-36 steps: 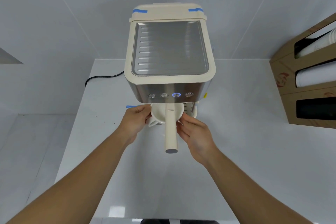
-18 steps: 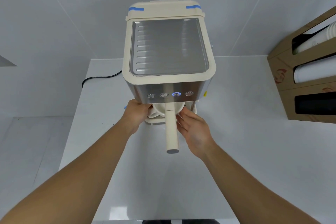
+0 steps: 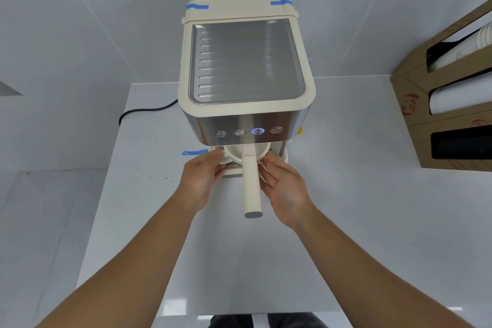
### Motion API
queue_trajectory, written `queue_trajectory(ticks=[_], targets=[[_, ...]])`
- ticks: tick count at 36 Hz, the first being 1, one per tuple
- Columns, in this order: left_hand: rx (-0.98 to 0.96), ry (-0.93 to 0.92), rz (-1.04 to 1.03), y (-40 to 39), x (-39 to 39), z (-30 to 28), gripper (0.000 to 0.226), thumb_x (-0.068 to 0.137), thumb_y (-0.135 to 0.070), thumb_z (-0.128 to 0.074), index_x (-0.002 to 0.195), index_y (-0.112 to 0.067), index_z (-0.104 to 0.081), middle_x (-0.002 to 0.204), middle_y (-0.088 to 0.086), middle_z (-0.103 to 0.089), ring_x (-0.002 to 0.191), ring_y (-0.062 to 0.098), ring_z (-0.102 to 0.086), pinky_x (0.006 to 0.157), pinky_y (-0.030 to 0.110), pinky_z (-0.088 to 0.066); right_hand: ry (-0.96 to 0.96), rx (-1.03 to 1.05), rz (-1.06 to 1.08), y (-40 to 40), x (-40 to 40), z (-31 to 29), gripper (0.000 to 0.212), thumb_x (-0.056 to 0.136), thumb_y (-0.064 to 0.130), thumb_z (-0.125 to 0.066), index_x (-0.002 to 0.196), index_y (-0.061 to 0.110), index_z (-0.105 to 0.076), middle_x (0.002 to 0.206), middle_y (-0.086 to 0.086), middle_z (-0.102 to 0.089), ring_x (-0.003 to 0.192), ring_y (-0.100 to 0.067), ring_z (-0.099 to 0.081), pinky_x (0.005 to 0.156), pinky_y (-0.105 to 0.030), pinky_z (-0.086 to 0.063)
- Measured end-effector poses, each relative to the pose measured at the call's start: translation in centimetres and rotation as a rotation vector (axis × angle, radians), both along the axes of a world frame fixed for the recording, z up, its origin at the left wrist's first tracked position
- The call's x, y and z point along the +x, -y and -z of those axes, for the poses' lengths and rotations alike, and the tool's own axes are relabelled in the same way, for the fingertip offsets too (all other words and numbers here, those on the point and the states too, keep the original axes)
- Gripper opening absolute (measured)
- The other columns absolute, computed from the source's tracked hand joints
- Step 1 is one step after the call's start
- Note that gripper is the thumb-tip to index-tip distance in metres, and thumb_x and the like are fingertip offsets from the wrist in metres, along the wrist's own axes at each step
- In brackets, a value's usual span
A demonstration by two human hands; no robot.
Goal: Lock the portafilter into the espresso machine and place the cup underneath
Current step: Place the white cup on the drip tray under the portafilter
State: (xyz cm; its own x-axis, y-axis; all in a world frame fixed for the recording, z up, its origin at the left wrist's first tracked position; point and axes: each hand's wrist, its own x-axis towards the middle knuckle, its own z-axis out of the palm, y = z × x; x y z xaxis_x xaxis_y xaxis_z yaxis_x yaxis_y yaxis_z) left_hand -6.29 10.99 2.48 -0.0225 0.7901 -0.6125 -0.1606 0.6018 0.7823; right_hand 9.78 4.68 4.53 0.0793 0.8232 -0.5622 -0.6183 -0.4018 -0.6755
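The cream and steel espresso machine [image 3: 247, 61] stands at the back of the white counter, one button lit blue. The cream portafilter [image 3: 251, 184] sits under its front, handle pointing straight at me. Below the portafilter head a white cup [image 3: 226, 161] rests on the drip tray, mostly hidden by the head and my fingers. My left hand [image 3: 203, 181] curls around the cup's left side. My right hand [image 3: 285, 186] is to the right of the handle, fingertips against the cup's right side.
A black power cord [image 3: 141, 112] trails left behind the machine. A cardboard dispenser [image 3: 415, 114] with paper cups hangs at the right. Blue tape [image 3: 194, 152] marks the counter [image 3: 359, 221] beside the machine's left foot.
Both hands have slid the cup a little farther in under the portafilter head. The portafilter handle has stayed pointing at me.
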Motion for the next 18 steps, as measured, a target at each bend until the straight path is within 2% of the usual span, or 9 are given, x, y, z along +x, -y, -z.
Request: queue_trajectory(ticks=[3,7,11,14,18], targets=[[-0.038,0.054,-0.110,0.91,0.36,0.07,0.007,0.094,-0.011,-0.064,0.094,-0.007,-0.070,0.098,0.010,-0.072,0.089,0.017,-0.068,0.089,0.029,-0.054,0.002,0.015,-0.002,-0.05,-0.06,-0.01,0.032,0.099,0.004,-0.050,0.101,0.024,-0.075,0.124,-0.005,-0.069,0.120,-0.021,-0.061,0.114,-0.043,-0.040],[-0.065,0.084,-0.183,1.11,0.70,0.31,0.010,0.093,-0.011,-0.066,0.098,-0.004,-0.069,0.099,0.010,-0.071,0.089,0.017,-0.068,0.082,0.024,-0.056,0.009,0.024,-0.014,-0.12,-0.11,0.04,0.036,0.099,0.005,-0.048,0.099,0.025,-0.077,0.123,-0.005,-0.070,0.120,-0.020,-0.061,0.114,-0.042,-0.040],[-0.074,0.095,-0.206,0.94,0.92,0.23,0.011,0.092,-0.011,-0.066,0.100,-0.003,-0.068,0.101,0.011,-0.071,0.093,0.018,-0.067,0.089,0.028,-0.055,0.012,0.018,-0.016,-0.25,-0.15,0.05,0.034,0.100,0.005,-0.047,0.099,0.024,-0.076,0.115,-0.001,-0.069,0.111,-0.018,-0.060,0.114,-0.043,-0.041],[-0.081,0.091,-0.207,0.78,0.94,0.07,0.007,0.092,-0.011,-0.066,0.096,-0.005,-0.067,0.101,0.011,-0.070,0.094,0.019,-0.067,0.085,0.027,-0.055,0.013,0.014,-0.013,-0.29,-0.17,-0.04,0.036,0.099,0.004,-0.047,0.093,0.023,-0.076,0.111,-0.002,-0.067,0.108,-0.017,-0.059,0.114,-0.043,-0.041],[-0.087,0.099,-0.207,0.77,1.04,-0.19,0.005,0.093,-0.011,-0.065,0.093,-0.007,-0.067,0.097,0.010,-0.070,0.093,0.018,-0.067,0.094,0.030,-0.053,0.017,0.006,-0.016,-0.35,-0.11,0.03,0.032,0.099,0.005,-0.048,0.100,0.022,-0.074,0.114,-0.002,-0.068,0.108,-0.017,-0.060,0.112,-0.041,-0.042]])
